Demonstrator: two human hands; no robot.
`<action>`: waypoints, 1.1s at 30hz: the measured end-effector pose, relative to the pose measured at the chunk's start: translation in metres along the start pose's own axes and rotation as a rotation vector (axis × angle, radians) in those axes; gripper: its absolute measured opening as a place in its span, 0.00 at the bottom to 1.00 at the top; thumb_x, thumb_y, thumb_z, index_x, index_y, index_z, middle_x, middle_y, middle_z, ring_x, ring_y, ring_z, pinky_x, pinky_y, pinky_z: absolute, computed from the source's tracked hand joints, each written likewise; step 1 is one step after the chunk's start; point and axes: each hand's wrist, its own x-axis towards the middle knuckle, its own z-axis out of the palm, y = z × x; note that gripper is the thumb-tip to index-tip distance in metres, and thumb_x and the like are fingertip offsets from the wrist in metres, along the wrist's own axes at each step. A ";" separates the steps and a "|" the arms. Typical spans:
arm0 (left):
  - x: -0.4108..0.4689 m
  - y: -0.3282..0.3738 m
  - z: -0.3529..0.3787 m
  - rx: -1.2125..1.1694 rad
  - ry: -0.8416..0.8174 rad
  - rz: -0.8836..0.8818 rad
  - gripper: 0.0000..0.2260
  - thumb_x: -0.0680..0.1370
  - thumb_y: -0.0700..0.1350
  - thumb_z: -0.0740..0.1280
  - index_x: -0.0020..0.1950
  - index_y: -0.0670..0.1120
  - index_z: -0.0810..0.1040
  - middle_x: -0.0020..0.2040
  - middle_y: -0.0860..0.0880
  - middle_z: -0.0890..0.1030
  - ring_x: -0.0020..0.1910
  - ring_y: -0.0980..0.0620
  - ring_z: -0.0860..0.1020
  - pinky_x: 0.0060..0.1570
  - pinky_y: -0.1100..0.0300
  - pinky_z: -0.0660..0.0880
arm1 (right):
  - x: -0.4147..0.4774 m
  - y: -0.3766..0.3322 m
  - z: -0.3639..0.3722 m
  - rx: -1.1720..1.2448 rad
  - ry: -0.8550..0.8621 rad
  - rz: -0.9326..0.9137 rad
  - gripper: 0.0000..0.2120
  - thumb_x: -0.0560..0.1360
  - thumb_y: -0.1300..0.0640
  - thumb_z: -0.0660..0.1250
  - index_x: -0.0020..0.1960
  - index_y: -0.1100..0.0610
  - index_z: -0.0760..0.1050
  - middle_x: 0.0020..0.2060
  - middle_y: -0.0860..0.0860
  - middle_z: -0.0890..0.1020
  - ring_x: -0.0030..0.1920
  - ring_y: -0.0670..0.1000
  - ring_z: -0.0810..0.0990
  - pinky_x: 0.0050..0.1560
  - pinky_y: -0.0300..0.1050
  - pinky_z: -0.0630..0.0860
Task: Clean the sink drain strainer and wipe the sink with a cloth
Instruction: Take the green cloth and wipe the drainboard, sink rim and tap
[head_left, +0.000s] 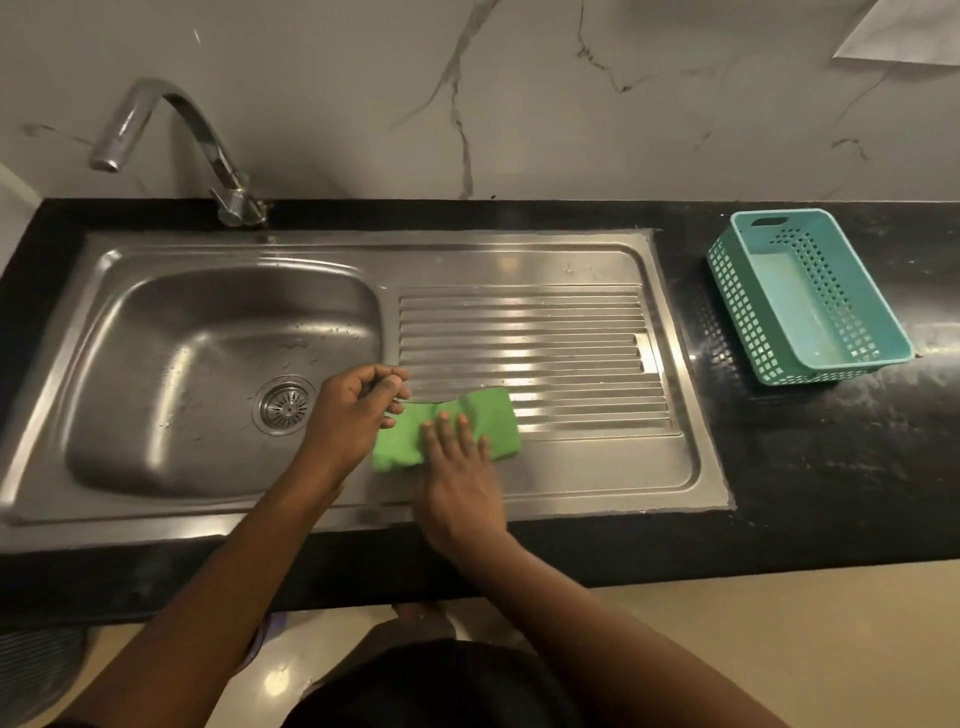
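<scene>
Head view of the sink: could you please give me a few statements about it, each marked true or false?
1. The green cloth lies on the drainboard, outside the bowl. True.
2. The right hand rests flat on the green cloth. True.
3. The drain strainer lies in the teal basket. False: it sits in the bowl's drain.
4. The teal basket stands in the bowl. False: it stands on the black counter, right of the drainboard.
5. The left hand grips the faucet. False: it pinches the green cloth's left end.
</scene>
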 end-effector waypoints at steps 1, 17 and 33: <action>0.001 0.002 -0.002 -0.001 0.005 0.001 0.08 0.83 0.40 0.65 0.54 0.46 0.85 0.45 0.47 0.86 0.42 0.53 0.81 0.45 0.54 0.78 | 0.004 -0.011 0.003 0.003 -0.027 -0.038 0.35 0.82 0.48 0.55 0.86 0.54 0.47 0.85 0.55 0.47 0.84 0.58 0.39 0.83 0.61 0.40; 0.011 0.009 0.003 0.044 -0.036 0.021 0.09 0.83 0.41 0.65 0.58 0.44 0.85 0.48 0.44 0.87 0.46 0.49 0.83 0.47 0.54 0.80 | -0.057 0.164 -0.096 -0.032 0.089 0.085 0.24 0.88 0.48 0.52 0.84 0.45 0.56 0.83 0.42 0.57 0.84 0.46 0.49 0.80 0.43 0.44; 0.016 0.000 -0.021 0.001 0.010 -0.012 0.08 0.83 0.39 0.65 0.55 0.45 0.84 0.45 0.45 0.85 0.42 0.52 0.81 0.45 0.56 0.78 | 0.008 -0.004 -0.002 0.025 0.038 0.117 0.30 0.85 0.50 0.52 0.85 0.54 0.51 0.85 0.53 0.49 0.85 0.58 0.43 0.83 0.63 0.43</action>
